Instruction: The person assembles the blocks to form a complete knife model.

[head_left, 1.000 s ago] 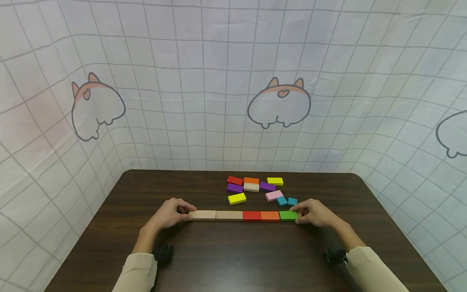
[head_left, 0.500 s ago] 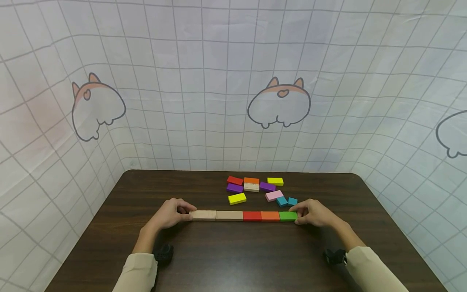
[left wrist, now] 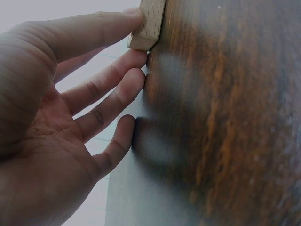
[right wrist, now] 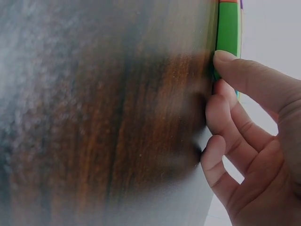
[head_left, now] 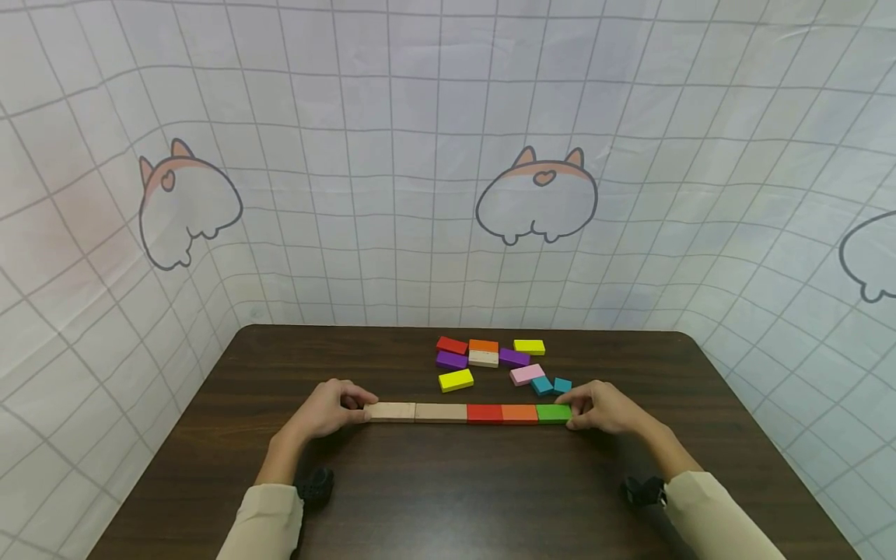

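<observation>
In the head view a straight row of blocks lies end to end on the dark table: two plain wooden blocks [head_left: 440,413], a red block [head_left: 484,414], an orange block [head_left: 519,414] and a green block [head_left: 554,414]. My left hand [head_left: 329,410] pinches the row's left end, the outer plain wooden block [left wrist: 149,26], thumb on its near side. At the opposite end my right hand [head_left: 606,409] pinches the green block [right wrist: 228,28] between thumb and fingers. Both wrist views show the remaining fingertips down at the table surface.
Behind the row lie several loose blocks, among them a yellow block [head_left: 456,380], a purple block [head_left: 451,360] and a pink block [head_left: 527,375]. Two small blue blocks [head_left: 542,386] sit close behind the green end. A grid-patterned curtain [head_left: 392,233] surrounds the table's back and sides.
</observation>
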